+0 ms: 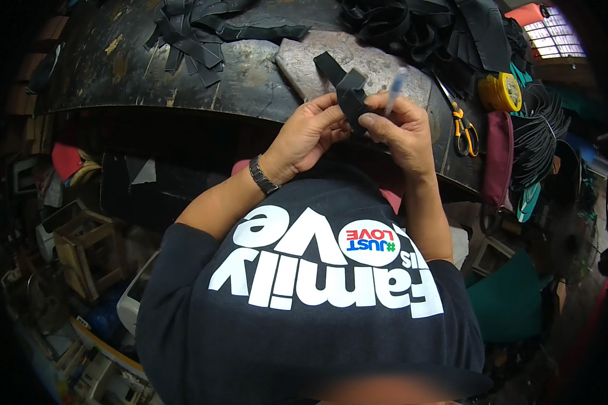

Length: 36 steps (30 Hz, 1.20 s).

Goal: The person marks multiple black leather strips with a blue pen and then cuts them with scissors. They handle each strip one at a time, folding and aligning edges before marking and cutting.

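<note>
A folded black strap (350, 94) is between my two hands, over the near edge of a stone slab (304, 62). My left hand (311, 130) pinches its left side with thumb and fingers. My right hand (402, 129) grips the lower right part of the strap, thumb on top. A pen (393, 93) with a clear barrel and a blue part sticks up from between the right hand's fingers, slightly blurred. One loose end of the strap points away to the upper left, over the slab.
Black strips (192, 40) lie heaped at the back left, and a larger black pile (412, 34) at the back right. Scissors (463, 131) with orange-and-black handles, a yellow tub (500, 92), a maroon pouch (498, 162) and bundled black cords (539, 138) are at the right.
</note>
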{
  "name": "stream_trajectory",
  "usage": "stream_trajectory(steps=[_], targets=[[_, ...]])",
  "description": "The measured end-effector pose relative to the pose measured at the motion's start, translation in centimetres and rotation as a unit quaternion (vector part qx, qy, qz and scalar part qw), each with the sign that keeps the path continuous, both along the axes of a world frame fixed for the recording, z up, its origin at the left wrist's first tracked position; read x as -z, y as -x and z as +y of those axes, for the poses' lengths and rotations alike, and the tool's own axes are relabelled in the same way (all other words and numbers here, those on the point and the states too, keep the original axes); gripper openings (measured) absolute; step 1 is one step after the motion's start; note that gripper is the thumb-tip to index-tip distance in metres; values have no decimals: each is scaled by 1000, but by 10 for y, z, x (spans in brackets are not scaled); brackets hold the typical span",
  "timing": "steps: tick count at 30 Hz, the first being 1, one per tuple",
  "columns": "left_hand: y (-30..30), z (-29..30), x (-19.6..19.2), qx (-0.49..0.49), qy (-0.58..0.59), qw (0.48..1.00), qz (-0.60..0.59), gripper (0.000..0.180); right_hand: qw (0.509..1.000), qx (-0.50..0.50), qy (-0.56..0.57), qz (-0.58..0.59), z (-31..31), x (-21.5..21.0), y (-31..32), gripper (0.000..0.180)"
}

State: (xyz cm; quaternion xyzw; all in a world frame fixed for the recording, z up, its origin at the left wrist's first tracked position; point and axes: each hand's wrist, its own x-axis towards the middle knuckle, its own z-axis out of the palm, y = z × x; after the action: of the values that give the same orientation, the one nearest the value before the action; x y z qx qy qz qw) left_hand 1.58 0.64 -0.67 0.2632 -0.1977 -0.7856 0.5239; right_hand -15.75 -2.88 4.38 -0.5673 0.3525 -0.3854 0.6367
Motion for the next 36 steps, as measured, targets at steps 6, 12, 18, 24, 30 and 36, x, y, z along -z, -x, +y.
stream_trajectory(steps=[6, 12, 18, 24, 30, 36], targets=[[-3, -2, 1, -2, 71, 996, -51, 20, 991, 43, 125, 2, 16, 2, -4, 17], [7, 1, 0, -46, 135, 983, -112, 20, 994, 84, 58, -33, 20, 6, 2, 14], [-10, -6, -2, 7, 106, 986, -126, 18, 998, 48, 29, -17, 18, 10, 9, 12], [0, -2, 8, -50, 127, 983, -120, 17, 995, 49, 79, 38, 22, 3, 6, 15], [8, 3, 17, -49, 132, 990, -23, 17, 992, 109, 61, 19, 28, 0, 9, 17], [9, 6, 18, -55, 151, 986, -40, 16, 976, 93, 192, 28, 23, 8, 9, 18]])
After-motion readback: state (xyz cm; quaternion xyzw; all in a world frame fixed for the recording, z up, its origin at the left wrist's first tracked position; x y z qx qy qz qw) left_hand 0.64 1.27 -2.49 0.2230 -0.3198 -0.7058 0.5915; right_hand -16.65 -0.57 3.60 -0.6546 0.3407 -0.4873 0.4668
